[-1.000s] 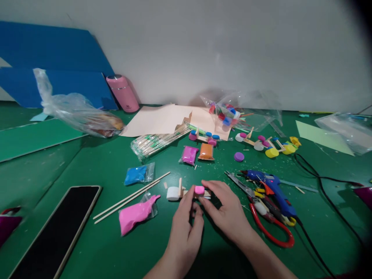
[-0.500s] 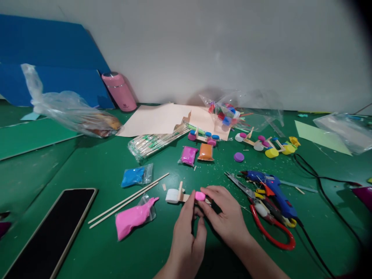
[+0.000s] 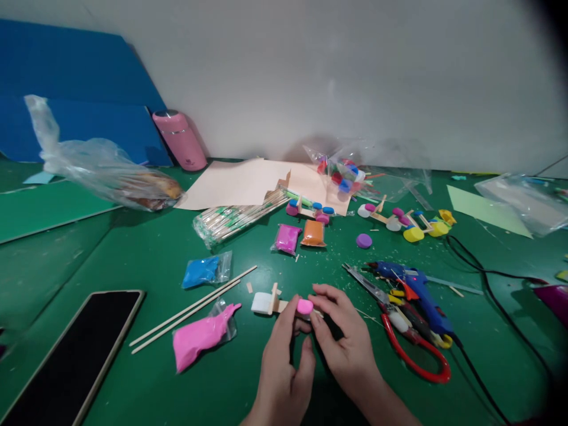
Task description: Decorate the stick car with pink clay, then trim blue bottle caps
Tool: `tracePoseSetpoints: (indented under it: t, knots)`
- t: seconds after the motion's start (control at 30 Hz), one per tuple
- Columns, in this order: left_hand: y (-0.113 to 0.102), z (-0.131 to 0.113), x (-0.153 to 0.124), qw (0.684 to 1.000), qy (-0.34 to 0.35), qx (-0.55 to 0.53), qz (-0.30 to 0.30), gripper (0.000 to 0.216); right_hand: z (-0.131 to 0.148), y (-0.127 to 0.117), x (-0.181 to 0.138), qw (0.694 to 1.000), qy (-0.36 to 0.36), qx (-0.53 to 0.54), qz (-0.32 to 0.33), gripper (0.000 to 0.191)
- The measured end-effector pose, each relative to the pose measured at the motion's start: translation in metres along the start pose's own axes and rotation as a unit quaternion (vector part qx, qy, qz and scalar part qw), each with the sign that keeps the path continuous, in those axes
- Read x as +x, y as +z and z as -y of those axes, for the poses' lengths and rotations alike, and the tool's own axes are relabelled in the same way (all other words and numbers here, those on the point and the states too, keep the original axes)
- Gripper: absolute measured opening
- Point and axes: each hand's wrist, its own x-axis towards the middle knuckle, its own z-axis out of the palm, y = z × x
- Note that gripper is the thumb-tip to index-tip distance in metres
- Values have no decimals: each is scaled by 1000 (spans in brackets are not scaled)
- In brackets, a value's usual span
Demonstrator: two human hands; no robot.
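A small craft-stick toy car (image 3: 280,306) lies on the green table in front of me, with a white wheel (image 3: 261,303) at its left end and a short upright stick. At its right end sits a lump of pink clay (image 3: 305,306). My left hand (image 3: 286,367) has its fingers closed around the near side of the car, the fingertips beside the clay. From the right, my right hand (image 3: 346,337) pinches at the clay, thumb close to its lower edge. The fingers partly hide the car's right end.
Scissors (image 3: 412,349) and a blue glue gun (image 3: 426,299) with its cord lie to the right. Pink (image 3: 199,338) and blue clay packs (image 3: 204,271), two thin sticks and a phone (image 3: 75,355) are on the left. Finished-looking toy cars (image 3: 310,208) and bagged sticks (image 3: 239,216) stand farther back.
The right hand has shifted slightly lower, its index finger lifting off the top of the pink clay. The car has tilted slightly, and the view has moved a little.
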Motion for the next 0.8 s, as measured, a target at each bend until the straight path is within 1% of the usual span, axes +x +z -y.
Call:
tracePoseSetpoints:
  t: [0.17, 0.37, 0.6, 0.8]
  knots:
    - [0, 2, 0, 1000, -2, -11, -13, 42, 0, 0, 0, 1000, -12, -1, -5, 23]
    - [-1, -2, 2, 1000, 6, -3, -10, 40, 2, -2, -1, 1000, -17, -2, 8, 26]
    - [-2, -3, 1, 1000, 17, 17, 3, 38, 4, -2, 0, 1000, -21, 1, 8, 27]
    - [-2, -2, 0, 999, -5, 33, -2, 39, 3, -3, -1, 1000, -21, 1, 6, 29]
